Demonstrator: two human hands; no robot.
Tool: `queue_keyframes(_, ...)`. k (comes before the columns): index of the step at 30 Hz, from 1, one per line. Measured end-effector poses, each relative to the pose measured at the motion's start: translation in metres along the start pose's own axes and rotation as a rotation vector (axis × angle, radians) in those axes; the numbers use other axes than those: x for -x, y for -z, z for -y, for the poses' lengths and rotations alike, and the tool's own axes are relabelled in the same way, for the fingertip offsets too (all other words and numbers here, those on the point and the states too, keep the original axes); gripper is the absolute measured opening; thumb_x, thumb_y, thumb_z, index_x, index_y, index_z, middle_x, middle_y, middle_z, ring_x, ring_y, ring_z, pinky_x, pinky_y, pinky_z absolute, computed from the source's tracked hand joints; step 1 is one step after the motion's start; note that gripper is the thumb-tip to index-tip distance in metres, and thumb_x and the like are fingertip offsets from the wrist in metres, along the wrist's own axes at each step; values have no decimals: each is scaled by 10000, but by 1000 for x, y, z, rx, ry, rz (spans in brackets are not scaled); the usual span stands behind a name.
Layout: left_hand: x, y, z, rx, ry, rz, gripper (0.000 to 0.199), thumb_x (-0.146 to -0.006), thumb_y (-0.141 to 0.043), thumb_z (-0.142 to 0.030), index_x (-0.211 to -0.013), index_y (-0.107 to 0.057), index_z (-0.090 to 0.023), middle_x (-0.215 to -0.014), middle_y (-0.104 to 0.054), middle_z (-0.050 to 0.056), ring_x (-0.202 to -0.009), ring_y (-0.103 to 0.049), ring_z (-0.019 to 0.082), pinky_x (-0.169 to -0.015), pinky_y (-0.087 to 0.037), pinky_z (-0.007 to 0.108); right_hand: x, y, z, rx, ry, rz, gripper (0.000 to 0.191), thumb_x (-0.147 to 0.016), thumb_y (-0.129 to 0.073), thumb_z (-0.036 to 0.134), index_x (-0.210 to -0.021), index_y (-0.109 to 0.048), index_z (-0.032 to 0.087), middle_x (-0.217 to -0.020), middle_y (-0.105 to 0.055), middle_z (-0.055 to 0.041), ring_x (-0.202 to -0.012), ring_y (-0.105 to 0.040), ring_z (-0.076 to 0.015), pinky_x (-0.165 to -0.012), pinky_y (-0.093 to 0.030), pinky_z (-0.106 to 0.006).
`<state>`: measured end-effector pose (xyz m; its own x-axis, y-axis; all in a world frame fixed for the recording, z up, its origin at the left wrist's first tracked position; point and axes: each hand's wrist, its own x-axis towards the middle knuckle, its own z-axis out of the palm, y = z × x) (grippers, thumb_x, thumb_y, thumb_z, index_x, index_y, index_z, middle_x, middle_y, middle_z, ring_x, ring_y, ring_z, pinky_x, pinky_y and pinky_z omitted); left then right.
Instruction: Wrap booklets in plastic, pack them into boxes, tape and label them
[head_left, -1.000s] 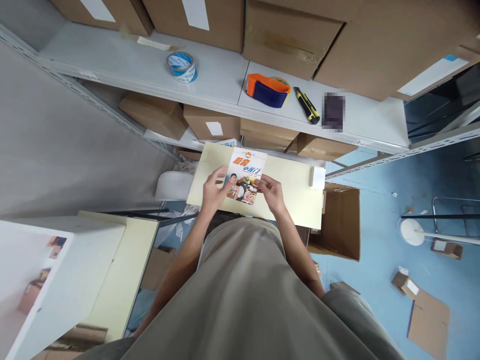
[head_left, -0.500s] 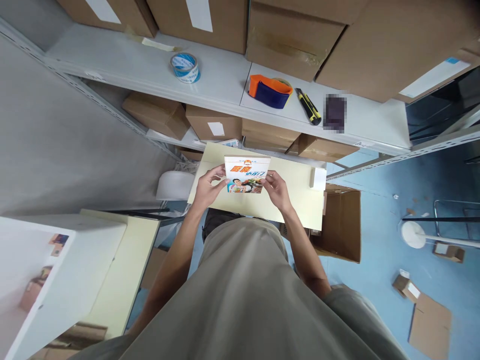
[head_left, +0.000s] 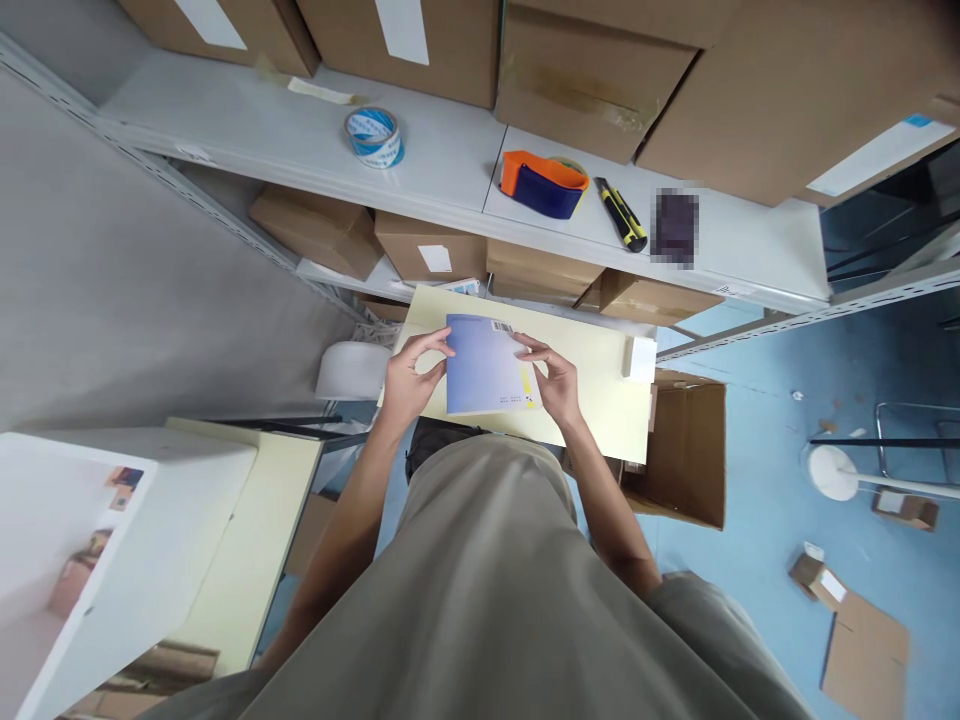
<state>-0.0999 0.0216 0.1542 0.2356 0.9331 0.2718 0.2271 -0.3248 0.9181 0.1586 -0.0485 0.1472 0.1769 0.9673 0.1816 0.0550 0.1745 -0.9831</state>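
Observation:
A thin book (head_left: 484, 365) is held over the pale yellow table (head_left: 592, 400), its blue-violet back cover turned up. A barcode shows near its top edge, with small print and a yellow patch at the lower right. At the book's left edge, my left hand (head_left: 414, 378) pinches it between fingers and thumb. My right hand (head_left: 555, 382) grips the right edge, with fingertips resting on the cover. The front cover faces down and is hidden.
A small white box (head_left: 640, 359) stands at the table's right end. An open carton (head_left: 686, 450) sits beside it on the floor. The shelf ahead carries a tape roll (head_left: 373, 137), an orange-and-blue tape dispenser (head_left: 546, 184), a utility knife (head_left: 622, 215) and cardboard boxes (head_left: 592, 85).
The book has been turned over: its colourful picture cover faced up before, and the plain blue-violet back now does. Both hands remain at its sides.

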Motion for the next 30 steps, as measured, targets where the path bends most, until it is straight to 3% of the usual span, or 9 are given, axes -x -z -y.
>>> queue_keyframes(3,0,0,3,154,111,4,274,-893,-817,-413,-1012,-644,-237,-1022,-786,61,-1186,-735,263,-1129,-536,458,1,1,2,26,-64,-8,228,-996,-726,514,-1100,-805,328,-1316,-794,-42,-1346,-685,-279,-1217,-479,-508)
queue_keyframes(7,-1,4,4,187,227,62,397,-859,-844,-562,-900,-638,-225,-962,-765,64,-985,-753,248,-948,-605,398,0,1,1,11,-210,-104,507,-941,-780,593,-1349,-674,312,-1025,-815,-44,-1045,-760,-264,-970,-589,-420)
queue_keyframes(10,-2,6,6,170,272,167,429,-932,-735,-624,-1047,-747,-211,-1062,-772,88,-997,-739,239,-949,-605,386,-3,3,-3,-22,-267,-111,484,-924,-764,665,-1224,-714,287,-1033,-806,-51,-995,-749,-253,-885,-595,-379)
queue_keyframes(13,-3,3,11,177,292,207,519,-877,-796,-600,-1227,-750,-219,-1157,-774,91,-1026,-737,233,-938,-603,367,-5,6,-6,-40,-318,-81,476,-930,-729,702,-1058,-798,249,-1130,-821,-69,-1004,-746,-260,-877,-599,-383)
queue_keyframes(17,-1,-7,19,113,387,83,499,-845,-805,-650,-1042,-761,-194,-942,-772,62,-812,-724,196,-766,-590,315,-5,4,-9,-45,-412,-53,554,-953,-665,741,-895,-809,210,-1058,-852,-108,-702,-663,-196,-662,-568,-362)
queue_keyframes(21,3,-14,28,81,501,23,552,-858,-757,-739,-901,-726,-190,-784,-725,31,-591,-637,152,-608,-540,298,-5,-3,-13,-61,-477,-29,643,-964,-617,779,-792,-784,182,-938,-853,-158,-573,-575,-169,-551,-510,-349)
queue_keyframes(25,13,-10,44,115,543,8,619,-863,-722,-791,-996,-740,-187,-881,-770,68,-787,-744,212,-761,-616,334,-6,-14,-26,-102,-594,-11,635,-921,-642,815,-829,-752,196,-941,-853,-150,-579,-620,-171,-551,-534,-334)
queue_keyframes(28,24,-2,58,131,587,4,702,-966,-528,-824,-1111,-757,-176,-1176,-798,147,-1092,-758,277,-934,-634,406,-3,-26,-45,-117,-671,29,588,-874,-708,800,-882,-747,213,-969,-848,-110,-662,-700,-173,-621,-581,-317)
queue_keyframes(30,30,5,69,101,612,2,672,-998,-518,-775,-1197,-768,-184,-1356,-757,153,-1286,-698,297,-1086,-579,442,1,-37,-61,-115,-700,54,550,-825,-782,752,-965,-761,221,-932,-838,-70,-706,-723,-172,-658,-594,-306)
